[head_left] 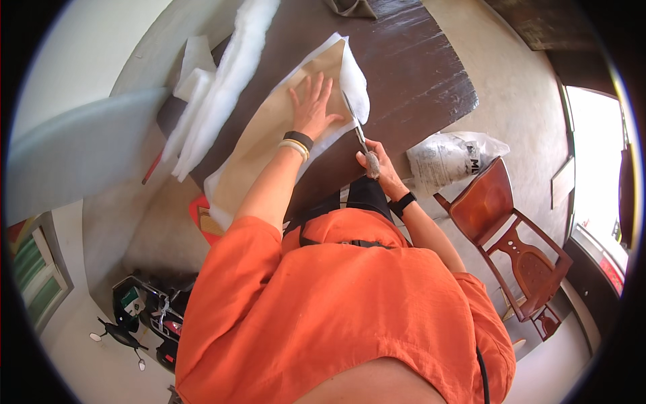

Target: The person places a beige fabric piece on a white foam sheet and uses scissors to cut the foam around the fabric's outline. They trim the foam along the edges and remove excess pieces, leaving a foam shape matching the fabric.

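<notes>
A tan sheet (259,145), perhaps paper or card, lies over white fluffy batting (354,84) on a dark brown table (410,60). My left hand (313,108) presses flat on the tan sheet with its fingers spread. At the sheet's right edge, my right hand (381,167) grips a pair of scissors (360,135) by the handles, which look wrapped in something greyish. The blades point away from me, along the edge where the white batting sticks out past the tan sheet. Part of the blades is hidden by the batting.
Long folded strips of white batting (225,81) lie at the table's left side. A filled plastic bag (447,161) and a brown wooden chair (494,209) stand to the right. A red chair (204,219) is near my left, a motorbike (151,313) behind it. Dark cloth (351,7) lies at the far edge.
</notes>
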The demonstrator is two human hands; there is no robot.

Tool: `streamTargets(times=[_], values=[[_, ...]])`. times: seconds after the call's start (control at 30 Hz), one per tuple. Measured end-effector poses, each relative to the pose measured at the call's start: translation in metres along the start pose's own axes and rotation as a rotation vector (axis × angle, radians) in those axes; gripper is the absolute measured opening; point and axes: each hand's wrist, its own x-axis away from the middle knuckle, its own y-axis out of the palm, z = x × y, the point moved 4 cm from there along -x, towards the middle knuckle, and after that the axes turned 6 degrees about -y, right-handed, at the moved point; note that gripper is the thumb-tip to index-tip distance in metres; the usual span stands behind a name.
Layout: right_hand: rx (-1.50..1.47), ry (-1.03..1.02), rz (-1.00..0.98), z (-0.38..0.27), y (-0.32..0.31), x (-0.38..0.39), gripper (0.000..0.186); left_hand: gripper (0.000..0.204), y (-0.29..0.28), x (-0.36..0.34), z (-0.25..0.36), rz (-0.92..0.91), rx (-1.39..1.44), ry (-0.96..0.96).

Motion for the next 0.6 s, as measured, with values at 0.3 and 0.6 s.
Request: streamTargets(times=[0.3, 0.6], values=[[-0.023, 0.029, 0.051, -0.004, 0.009, -0.006, 0.063, 0.090, 0.006, -0.003, -0.005, 0.075, 0.001, 0.016], [-0.006, -0.018, 0.013, -0.016, 0.013, -0.005, 0.064, 0.100, -0.022, -0.048, -0.010, 0.072, -0.070, 0.135]])
